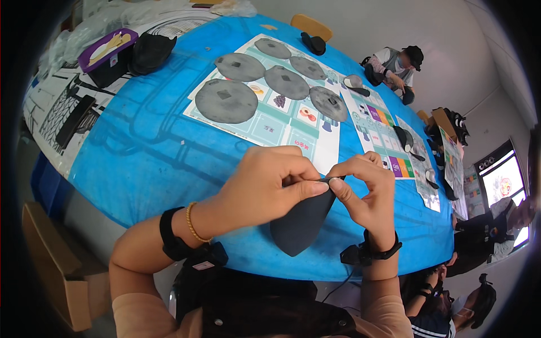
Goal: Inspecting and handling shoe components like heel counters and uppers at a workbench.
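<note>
Both hands pinch the top edge of a dark grey cloth piece [301,225], which hangs down to a rounded point in front of me, above the near part of the table. My left hand [276,183] grips the edge between thumb and bent fingers. Close against it, my right hand [366,186] pinches the same edge, its thumb tip almost touching the left thumb. The fingers cover the upper edge, so its exact shape is hidden. Beyond my hands lies a white printed sheet [265,132] with fruit pictures, and several grey round discs [226,101] rest on it.
A blue cover [152,129] spreads over the table. At the far left stand a purple-rimmed bin [107,50] and a black cap-like thing [151,53]. Other people [394,67] work along the right side among more sheets. A cardboard box [62,265] is at lower left.
</note>
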`<state>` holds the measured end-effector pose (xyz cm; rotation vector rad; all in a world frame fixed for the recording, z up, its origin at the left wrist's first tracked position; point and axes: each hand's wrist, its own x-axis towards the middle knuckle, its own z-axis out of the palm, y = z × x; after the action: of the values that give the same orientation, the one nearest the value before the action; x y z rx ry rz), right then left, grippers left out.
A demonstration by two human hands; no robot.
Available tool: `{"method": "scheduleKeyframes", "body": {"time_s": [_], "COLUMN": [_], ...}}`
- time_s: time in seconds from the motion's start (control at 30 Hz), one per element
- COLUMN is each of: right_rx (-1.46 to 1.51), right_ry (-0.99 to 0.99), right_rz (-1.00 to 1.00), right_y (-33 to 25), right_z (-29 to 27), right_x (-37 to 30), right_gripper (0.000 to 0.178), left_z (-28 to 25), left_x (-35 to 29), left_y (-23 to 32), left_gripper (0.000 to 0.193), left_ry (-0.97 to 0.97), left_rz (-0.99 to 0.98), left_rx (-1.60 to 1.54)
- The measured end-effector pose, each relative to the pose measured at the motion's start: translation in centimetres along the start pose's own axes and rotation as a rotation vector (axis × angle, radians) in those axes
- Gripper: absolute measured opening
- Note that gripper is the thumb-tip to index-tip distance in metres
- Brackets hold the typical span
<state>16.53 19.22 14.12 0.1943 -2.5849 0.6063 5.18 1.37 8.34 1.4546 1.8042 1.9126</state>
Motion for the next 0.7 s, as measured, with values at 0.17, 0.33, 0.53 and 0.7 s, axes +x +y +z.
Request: {"method": "scheduleKeyframes", "body": {"time_s": [0.17, 0.33, 0.53, 0.7], "right_rx": [0.083, 0.148, 0.384, 0.634], "right_ry": [0.003, -0.020, -0.041, -0.042], "right_rz": [0.005, 0.045, 0.160, 0.265], "right_y": [0.8, 1.2, 1.7, 2.4], "right_z": [-0.4, -0.4, -0.6, -1.1], "right_x": [0.1, 0.1, -0.1, -0.2], "right_gripper": [0.014, 0.017, 0.019, 0.021], "left_z": [-0.8, -1.0, -1.1, -0.8], "left_x": [0.7, 0.6, 0.6, 0.6], "left_y": [-0.4, -0.4, -0.3, -0.4], "left_gripper": [0.017, 0.018, 0.022, 0.021], "left_ry": [-0.087, -0.119, -0.158, -0.168], "left_rz": [-0.139, -0.109, -0.218, -0.286], "left_rx": [-0.219, -0.164, -0.394, -0.676]}}
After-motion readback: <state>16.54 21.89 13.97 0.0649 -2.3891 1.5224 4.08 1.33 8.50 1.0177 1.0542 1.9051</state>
